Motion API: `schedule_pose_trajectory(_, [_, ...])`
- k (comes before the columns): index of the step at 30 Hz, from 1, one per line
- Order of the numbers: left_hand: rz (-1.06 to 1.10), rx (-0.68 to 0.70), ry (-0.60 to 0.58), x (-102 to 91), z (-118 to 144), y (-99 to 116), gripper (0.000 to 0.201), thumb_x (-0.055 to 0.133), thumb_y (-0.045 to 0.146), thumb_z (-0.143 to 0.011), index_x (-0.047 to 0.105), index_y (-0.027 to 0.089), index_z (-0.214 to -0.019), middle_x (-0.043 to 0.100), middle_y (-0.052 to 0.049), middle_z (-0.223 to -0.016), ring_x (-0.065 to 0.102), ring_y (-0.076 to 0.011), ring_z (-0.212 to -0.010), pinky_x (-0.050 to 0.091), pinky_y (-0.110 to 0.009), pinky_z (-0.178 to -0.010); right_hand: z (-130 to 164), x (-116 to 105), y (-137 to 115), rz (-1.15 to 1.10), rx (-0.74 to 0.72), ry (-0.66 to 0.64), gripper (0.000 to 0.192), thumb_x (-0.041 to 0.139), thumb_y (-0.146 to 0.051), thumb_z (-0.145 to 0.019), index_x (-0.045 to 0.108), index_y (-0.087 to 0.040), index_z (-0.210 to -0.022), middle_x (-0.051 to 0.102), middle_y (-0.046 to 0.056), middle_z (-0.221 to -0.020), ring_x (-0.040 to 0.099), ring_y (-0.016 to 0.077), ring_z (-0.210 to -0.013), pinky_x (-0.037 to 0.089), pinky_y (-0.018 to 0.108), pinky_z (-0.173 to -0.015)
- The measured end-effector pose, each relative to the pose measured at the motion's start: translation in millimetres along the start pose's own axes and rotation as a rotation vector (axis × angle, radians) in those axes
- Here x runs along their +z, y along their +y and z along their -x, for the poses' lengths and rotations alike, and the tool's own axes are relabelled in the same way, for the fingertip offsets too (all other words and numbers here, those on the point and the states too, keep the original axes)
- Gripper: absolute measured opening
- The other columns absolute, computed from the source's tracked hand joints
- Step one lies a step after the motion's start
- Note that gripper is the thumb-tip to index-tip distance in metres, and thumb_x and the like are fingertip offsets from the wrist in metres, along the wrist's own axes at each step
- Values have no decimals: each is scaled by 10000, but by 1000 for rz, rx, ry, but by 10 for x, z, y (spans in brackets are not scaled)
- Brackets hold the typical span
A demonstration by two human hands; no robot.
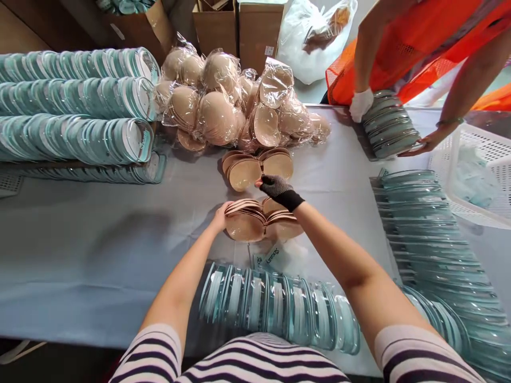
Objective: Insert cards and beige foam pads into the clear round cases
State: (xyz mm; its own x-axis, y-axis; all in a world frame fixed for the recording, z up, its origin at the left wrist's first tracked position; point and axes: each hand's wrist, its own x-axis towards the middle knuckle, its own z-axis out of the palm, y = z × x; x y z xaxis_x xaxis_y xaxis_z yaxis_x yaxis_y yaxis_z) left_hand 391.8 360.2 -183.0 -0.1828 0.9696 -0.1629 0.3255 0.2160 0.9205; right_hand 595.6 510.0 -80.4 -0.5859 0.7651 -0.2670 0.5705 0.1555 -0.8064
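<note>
Fingers of the bare left hand (221,217) grasp the left edge of a nested stack of beige cups (255,222) at frame centre on the grey table (80,239); the gloved right hand (277,190) pinches the stack's top from above. Second beige stack (257,167) just behind; bagged cups (235,101) upper centre; clear lids (275,308) in a row, lower centre. Co-worker's hands (361,103) hold a lid stack (389,130), upper right.

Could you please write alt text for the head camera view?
A person's bare left hand and black-gloved right hand grip a stack of beige foam cups on a grey table. Rows of clear teal packages lie around it, and a co-worker in orange handles another stack.
</note>
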Motion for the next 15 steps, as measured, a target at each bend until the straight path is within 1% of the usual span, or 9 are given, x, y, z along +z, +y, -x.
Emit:
schedule_pose_trajectory(1, [-1, -7, -3, 12, 19, 9, 490, 747, 238, -616, 644, 205, -1094, 729, -36, -1031, 672, -233, -957, 513, -356, -888, -174, -74, -19, 198, -44, 78, 285, 563, -332, -878, 685, -164, -1073, 718, 100, -1068, 650, 235, -998, 493, 364, -908])
schedule_pose_trajectory(2, [-9, -14, -7, 20, 44, 19, 441, 731, 250, -631, 651, 207, -1063, 732, -25, -989, 672, -224, -915, 514, -340, -853, -326, -129, -13, 386, -73, 121, 325, 562, -277, -867, 662, -165, -1155, 693, 113, -1154, 619, 254, -1083, 463, 384, -958])
schedule_pose_trajectory(4, [-30, -26, -22, 21, 108, 29, 384, 709, 255, -646, 659, 210, -1025, 732, -11, -935, 666, -208, -857, 508, -314, -803, -567, -187, 61, 692, -116, 130, 478, 579, -213, -829, 576, -128, -1300, 602, 166, -1314, 533, 300, -1216, 409, 432, -1024])
schedule_pose_trajectory(6, [-42, -37, -52, 10, 180, 17, 361, 697, 250, -654, 657, 208, -1011, 729, -7, -916, 661, -199, -838, 504, -303, -783, -760, -202, 172, 897, -183, 107, 610, 607, -190, -794, 486, -73, -1380, 493, 218, -1418, 445, 338, -1297, 360, 470, -1062])
schedule_pose_trajectory(8, [-34, -48, -60, 3, 243, -22, 365, 692, 239, -653, 645, 204, -1013, 726, -7, -914, 660, -194, -834, 505, -304, -778, -949, -197, 257, 1006, -283, 93, 702, 635, -184, -762, 423, -48, -1417, 421, 235, -1470, 381, 349, -1341, 314, 476, -1095])
schedule_pose_trajectory(10, [-8, -51, -47, 9, 286, -78, 387, 691, 227, -652, 626, 199, -1033, 725, -11, -927, 662, -193, -837, 506, -305, -778, -1143, -179, 278, 1046, -337, 67, 764, 688, -198, -714, 419, -37, -1410, 423, 239, -1463, 383, 349, -1335, 302, 451, -1105])
schedule_pose_trajectory(11, [7, -50, -38, 18, 298, -105, 401, 690, 222, -654, 616, 198, -1047, 725, -15, -940, 664, -192, -842, 507, -305, -780, -1234, -162, 264, 1060, -330, 57, 776, 718, -214, -688, 439, -32, -1389, 442, 244, -1444, 403, 356, -1317, 308, 444, -1101])
schedule_pose_trajectory(13, [32, -48, -31, 40, 310, -146, 418, 691, 221, -665, 601, 198, -1072, 725, -22, -969, 667, -189, -853, 508, -303, -785, -1374, -109, 213, 1097, -258, 53, 772, 762, -249, -654, 486, -22, -1339, 486, 264, -1393, 450, 381, -1268, 325, 460, -1083])
schedule_pose_trajectory(15, [36, -49, -32, 64, 316, -160, 423, 697, 234, -676, 599, 202, -1086, 724, -25, -982, 668, -186, -856, 511, -304, -788, -1436, -40, 172, 1139, -184, 23, 717, 770, -269, -655, 534, -27, -1288, 531, 280, -1339, 479, 406, -1236, 330, 501, -1065])
